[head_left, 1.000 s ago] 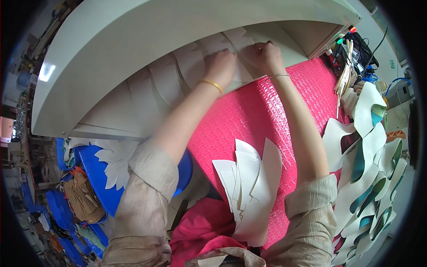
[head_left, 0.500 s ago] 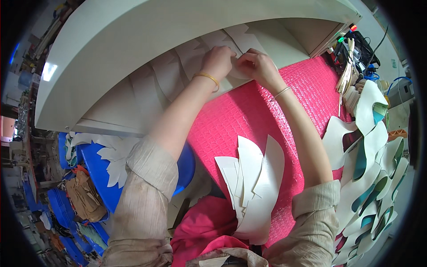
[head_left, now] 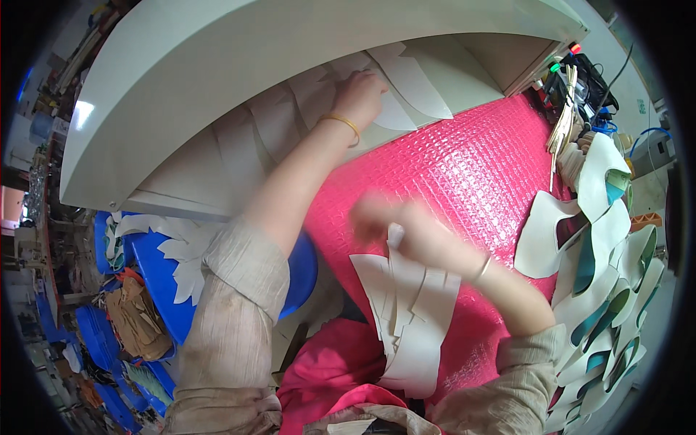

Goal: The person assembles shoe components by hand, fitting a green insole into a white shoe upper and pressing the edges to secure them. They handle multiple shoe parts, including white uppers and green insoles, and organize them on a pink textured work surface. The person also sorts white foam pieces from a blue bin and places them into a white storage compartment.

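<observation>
- Pink embossed sheeting [head_left: 464,167] spreads across the middle of the head view, running up to the front edge of a pale curved housing [head_left: 217,72].
- Under that housing lies a row of white cut pieces [head_left: 413,76], side by side; the rightmost now shows along its length, its lower tip at the front edge, where the right hand partly covered it half a second ago.
- Left hand [head_left: 360,96], a yellow band [head_left: 346,125] at its wrist, is over this row with fingers bent inward, nearly where it was before; whether it pinches a piece or only presses, I cannot tell.
- Right hand [head_left: 395,226] has changed most: half a second ago it was beside the left under the housing, and now it is down over the sheeting, blurred, at the upper end of a stack of loose white pieces [head_left: 417,359].
- Its grip is too smeared to read, so I cannot tell whether it holds anything.
- That stack lies fanned near the person's lap, its top now partly hidden by the hand.
- Blue bin [head_left: 145,250] at left and curved white parts with teal insides [head_left: 612,225] at right look much as they did.
</observation>
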The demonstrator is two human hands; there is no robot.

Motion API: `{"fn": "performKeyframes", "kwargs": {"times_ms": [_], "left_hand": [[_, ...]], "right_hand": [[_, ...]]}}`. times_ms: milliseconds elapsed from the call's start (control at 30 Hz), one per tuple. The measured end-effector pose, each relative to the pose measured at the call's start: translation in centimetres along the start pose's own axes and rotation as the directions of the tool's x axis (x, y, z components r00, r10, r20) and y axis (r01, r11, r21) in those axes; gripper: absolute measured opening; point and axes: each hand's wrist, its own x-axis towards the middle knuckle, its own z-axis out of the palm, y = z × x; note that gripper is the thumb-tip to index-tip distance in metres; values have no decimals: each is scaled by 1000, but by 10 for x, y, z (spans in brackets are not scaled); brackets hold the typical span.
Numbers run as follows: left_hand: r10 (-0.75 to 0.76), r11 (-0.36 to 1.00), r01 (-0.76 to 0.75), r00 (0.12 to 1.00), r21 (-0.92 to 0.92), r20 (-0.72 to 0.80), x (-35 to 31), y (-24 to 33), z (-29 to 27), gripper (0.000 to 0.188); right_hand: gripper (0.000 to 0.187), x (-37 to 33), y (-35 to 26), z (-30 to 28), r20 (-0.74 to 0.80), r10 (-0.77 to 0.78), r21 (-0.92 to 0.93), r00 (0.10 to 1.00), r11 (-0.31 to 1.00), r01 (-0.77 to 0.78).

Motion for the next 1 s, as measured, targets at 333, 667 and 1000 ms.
{"fn": "performKeyframes", "kwargs": {"times_ms": [333,667,1000], "left_hand": [[213,965,-197,974,176,-80,6,-2,24,42],[67,926,-45,997,376,-44,9,8,29,36],[30,996,-9,974,94,-223,20,19,31,18]], "right_hand": [[9,-25,-38,59,516,243,-631,821,757,172],[9,-63,-39,52,381,-146,-394,913,867,304],[9,-106,-46,55,144,-14,-416,989,906,74]]}}
